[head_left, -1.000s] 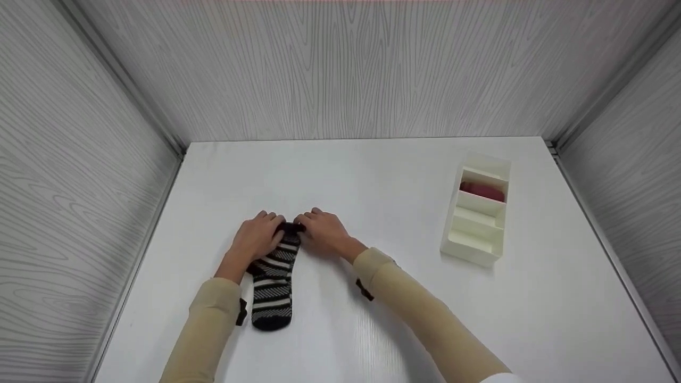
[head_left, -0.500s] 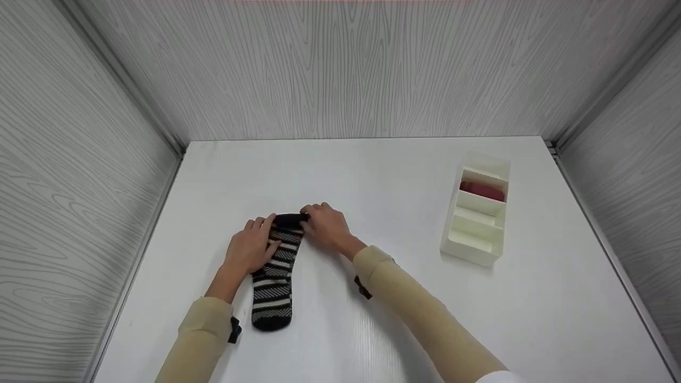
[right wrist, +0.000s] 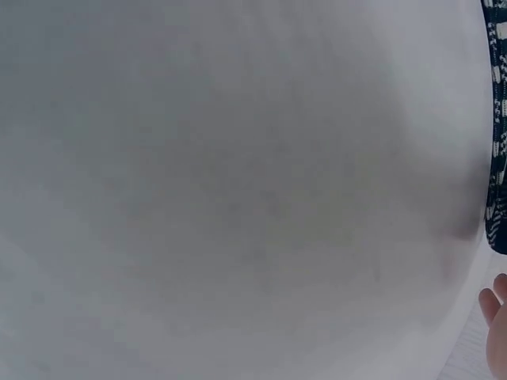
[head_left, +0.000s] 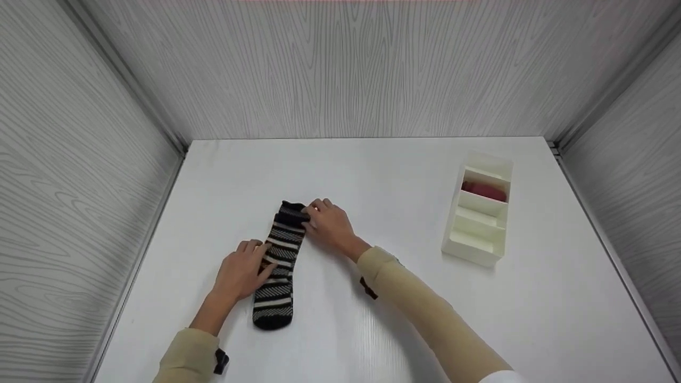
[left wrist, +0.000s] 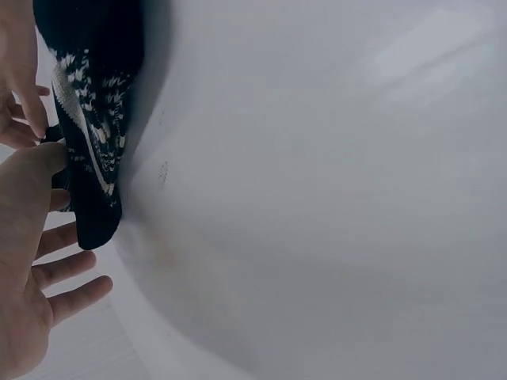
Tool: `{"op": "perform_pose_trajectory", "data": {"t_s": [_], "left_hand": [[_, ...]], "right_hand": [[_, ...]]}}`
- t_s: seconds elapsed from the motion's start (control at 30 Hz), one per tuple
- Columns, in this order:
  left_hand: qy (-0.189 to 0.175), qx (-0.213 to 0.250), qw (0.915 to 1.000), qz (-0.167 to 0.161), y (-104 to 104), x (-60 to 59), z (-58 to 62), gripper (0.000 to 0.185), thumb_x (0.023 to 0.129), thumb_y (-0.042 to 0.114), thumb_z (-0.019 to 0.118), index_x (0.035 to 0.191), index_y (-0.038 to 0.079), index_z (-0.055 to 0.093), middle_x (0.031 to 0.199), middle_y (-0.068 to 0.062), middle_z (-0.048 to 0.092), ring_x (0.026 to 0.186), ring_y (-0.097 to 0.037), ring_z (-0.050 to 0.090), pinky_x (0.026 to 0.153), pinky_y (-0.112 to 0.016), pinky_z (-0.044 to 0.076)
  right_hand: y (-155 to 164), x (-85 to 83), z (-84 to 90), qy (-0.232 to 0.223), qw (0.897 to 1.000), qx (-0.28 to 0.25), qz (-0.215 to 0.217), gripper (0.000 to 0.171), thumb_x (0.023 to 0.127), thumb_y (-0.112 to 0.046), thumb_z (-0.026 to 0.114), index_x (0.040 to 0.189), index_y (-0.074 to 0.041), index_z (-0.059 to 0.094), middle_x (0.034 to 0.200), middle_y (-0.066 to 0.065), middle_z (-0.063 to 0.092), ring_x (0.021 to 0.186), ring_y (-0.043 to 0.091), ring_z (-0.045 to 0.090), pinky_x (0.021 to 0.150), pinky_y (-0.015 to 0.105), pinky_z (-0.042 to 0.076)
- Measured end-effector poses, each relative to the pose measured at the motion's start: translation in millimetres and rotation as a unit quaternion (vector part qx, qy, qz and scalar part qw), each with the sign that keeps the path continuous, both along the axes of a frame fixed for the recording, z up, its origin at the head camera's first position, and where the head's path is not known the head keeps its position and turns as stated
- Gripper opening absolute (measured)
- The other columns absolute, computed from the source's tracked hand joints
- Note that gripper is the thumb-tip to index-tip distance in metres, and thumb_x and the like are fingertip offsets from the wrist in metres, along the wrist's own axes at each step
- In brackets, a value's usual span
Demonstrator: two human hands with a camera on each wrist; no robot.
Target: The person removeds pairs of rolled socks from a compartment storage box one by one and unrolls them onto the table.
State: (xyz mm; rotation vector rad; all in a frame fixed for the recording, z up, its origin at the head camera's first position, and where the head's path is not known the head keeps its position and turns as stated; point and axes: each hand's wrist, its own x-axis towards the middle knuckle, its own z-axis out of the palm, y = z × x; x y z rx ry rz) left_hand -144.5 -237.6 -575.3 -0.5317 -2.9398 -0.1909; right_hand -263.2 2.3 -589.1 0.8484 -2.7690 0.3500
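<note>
A black sock with white and grey stripes (head_left: 284,244) lies flat on the white table, its dark toe towards me. At its far end the dark cuff shows two stepped edges; whether a second sock lies beneath, I cannot tell. My right hand (head_left: 328,224) pinches the cuff's right edge. Lower down, the left hand (head_left: 238,271) rests at the sock's left side near the heel, index finger and thumb stretched over the knit. In the left wrist view, the left hand (left wrist: 24,245) has several fingers extended beside the sock (left wrist: 95,95). The right wrist view catches only fingertips and the sock's edge (right wrist: 497,119).
To the right stands a white divided box (head_left: 473,252). A dark red folded cloth item (head_left: 485,191) sits in one of its rear compartments. Grey wood-grain panels (head_left: 340,69) enclose the table (head_left: 383,175) at the back and both sides.
My left hand has slid from the cuff down towards the heel. The folded-in cuff has opened out and extends farther away. The right hand has moved slightly up with the cuff edge.
</note>
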Motion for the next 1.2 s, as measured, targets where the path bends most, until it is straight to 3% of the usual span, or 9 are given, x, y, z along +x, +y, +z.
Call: {"op": "perform_pose_trajectory", "data": {"t_s": [0.2, 0.4, 0.6, 1.0, 1.2], "left_hand": [[0.018, 0.004, 0.9998, -0.01, -1, 17.7, -1.9, 0.047, 0.097, 0.039, 0.075, 0.129, 0.005, 0.068, 0.13, -0.02, 0.065, 0.121, -0.038, 0.063, 0.08, -0.05, 0.062], [-0.019, -0.008, 0.9998, -0.006, -1, 29.4, -1.9, 0.061, 0.094, 0.05, 0.075, 0.135, 0.006, 0.066, 0.138, -0.02, 0.062, 0.13, -0.039, 0.06, 0.088, -0.054, 0.061], [-0.055, -0.015, 0.9984, 0.004, -1, 32.9, -4.0, 0.066, 0.095, 0.053, 0.072, 0.141, 0.006, 0.063, 0.145, -0.019, 0.059, 0.137, -0.041, 0.055, 0.095, -0.056, 0.058], [-0.067, -0.017, 0.9974, 0.018, -5, 33.1, -7.0, 0.068, 0.097, 0.055, 0.068, 0.144, 0.006, 0.061, 0.146, -0.02, 0.059, 0.139, -0.043, 0.053, 0.098, -0.059, 0.057], [-0.051, -0.025, 0.9983, 0.016, -6, 28.4, -4.2, 0.068, 0.096, 0.056, 0.069, 0.142, 0.005, 0.063, 0.144, -0.02, 0.061, 0.138, -0.043, 0.054, 0.096, -0.058, 0.058]], "right_hand": [[3, 3.2, -1.1, 0.043, 0.998, 0.013, 0.036, 0.029, 0.103, -0.038, 0.067, 0.126, -0.021, 0.071, 0.122, -0.001, 0.071, 0.11, 0.018, 0.067, 0.091, 0.031, 0.06], [4, 7.7, -0.4, -0.004, 0.997, 0.044, 0.056, 0.04, 0.106, -0.046, 0.061, 0.136, -0.021, 0.068, 0.127, -0.002, 0.075, 0.118, 0.018, 0.068, 0.096, 0.033, 0.06], [0, 6.4, -2.0, -0.053, 0.996, 0.05, 0.043, 0.041, 0.107, -0.045, 0.058, 0.139, -0.02, 0.066, 0.132, 0.0, 0.074, 0.122, 0.02, 0.067, 0.099, 0.035, 0.059], [-15, -5.4, 12.0, -0.083, 0.994, 0.074, 0.023, 0.028, 0.109, -0.034, 0.058, 0.129, -0.021, 0.073, 0.126, -0.003, 0.076, 0.112, 0.02, 0.07, 0.086, 0.037, 0.063], [-21, -9.3, 20.2, -0.131, 0.989, 0.06, 0.017, 0.031, 0.11, -0.03, 0.056, 0.135, -0.021, 0.071, 0.134, -0.002, 0.075, 0.119, 0.021, 0.07, 0.093, 0.039, 0.062]]}}
